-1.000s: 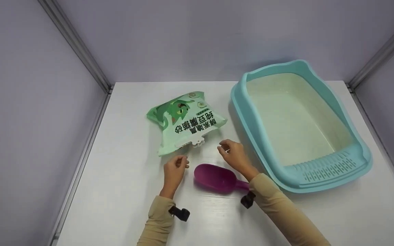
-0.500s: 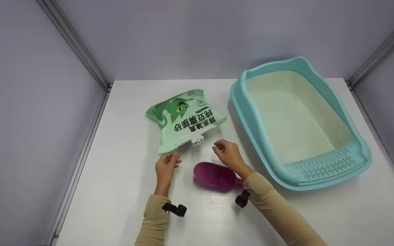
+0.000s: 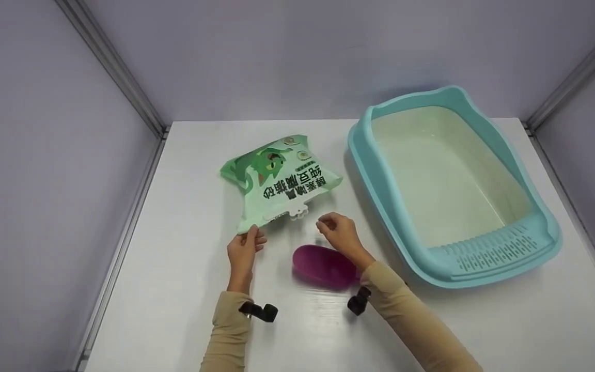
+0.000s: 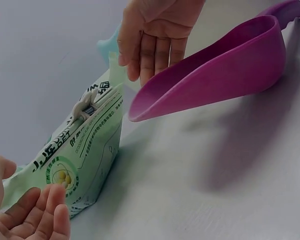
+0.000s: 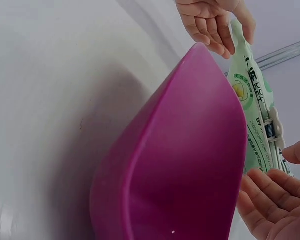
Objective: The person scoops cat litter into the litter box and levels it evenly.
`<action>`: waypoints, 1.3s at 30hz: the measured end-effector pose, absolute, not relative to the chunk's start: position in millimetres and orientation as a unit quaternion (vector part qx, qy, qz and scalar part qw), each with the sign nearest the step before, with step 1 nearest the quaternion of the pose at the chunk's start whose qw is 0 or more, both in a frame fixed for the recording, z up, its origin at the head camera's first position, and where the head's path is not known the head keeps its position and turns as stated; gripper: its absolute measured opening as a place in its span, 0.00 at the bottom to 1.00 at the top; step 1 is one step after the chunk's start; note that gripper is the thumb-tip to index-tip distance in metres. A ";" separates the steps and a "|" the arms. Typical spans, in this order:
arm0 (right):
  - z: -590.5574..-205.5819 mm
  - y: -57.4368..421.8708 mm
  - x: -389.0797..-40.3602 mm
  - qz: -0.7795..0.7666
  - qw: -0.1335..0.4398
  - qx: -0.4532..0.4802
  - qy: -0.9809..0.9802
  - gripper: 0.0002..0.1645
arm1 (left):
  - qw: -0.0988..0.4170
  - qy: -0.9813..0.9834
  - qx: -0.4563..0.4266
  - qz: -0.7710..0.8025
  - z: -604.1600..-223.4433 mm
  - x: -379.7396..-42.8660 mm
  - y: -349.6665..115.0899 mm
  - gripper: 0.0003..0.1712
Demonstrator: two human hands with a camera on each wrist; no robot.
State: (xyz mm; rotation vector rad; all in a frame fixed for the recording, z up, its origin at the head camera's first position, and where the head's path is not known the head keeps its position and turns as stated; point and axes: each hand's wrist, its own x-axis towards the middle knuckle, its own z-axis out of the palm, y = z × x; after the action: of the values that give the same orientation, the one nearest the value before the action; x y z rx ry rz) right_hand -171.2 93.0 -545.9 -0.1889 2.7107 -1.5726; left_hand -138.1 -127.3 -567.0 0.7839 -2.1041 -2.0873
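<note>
A green bag of cat litter (image 3: 287, 173) lies on the table, its near edge closed by a white sealing clip (image 3: 297, 208). My left hand (image 3: 241, 253) is at the bag's near left corner. In the left wrist view its thumb and fingers (image 4: 40, 215) stand apart on either side of that corner. My right hand (image 3: 343, 235) hovers right of the clip, fingers loosely bent and holding nothing. Beneath it lies a magenta scoop (image 3: 323, 266), its handle mostly hidden by my right forearm.
A large blue litter box (image 3: 390, 201) with a pale inside stands on the right, close to my right forearm. The white table (image 3: 173, 289) is bounded by grey walls at the back and sides.
My left hand has moved left and forward to the corner of the bag. My right hand has drifted slightly left. Bag, scoop and litter box stay in place.
</note>
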 end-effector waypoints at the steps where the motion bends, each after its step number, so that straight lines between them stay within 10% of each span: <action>1: -546.5 92.3 -171.6 -0.502 0.003 -0.056 0.863 0.08 | 0.037 -0.680 0.261 -0.685 -566.3 -139.2 -127.3 0.21; 39: -552.9 65.4 -186.8 -0.680 0.115 0.097 0.717 0.12 | -0.022 -0.647 0.312 -0.696 -557.0 -161.5 -138.5 0.16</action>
State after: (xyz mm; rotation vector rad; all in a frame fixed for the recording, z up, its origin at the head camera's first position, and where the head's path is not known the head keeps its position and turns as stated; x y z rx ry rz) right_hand -186.8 65.4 -552.9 0.2842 2.1016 -1.9941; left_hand -161.5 -138.5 -557.0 0.9936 -2.0607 -2.2169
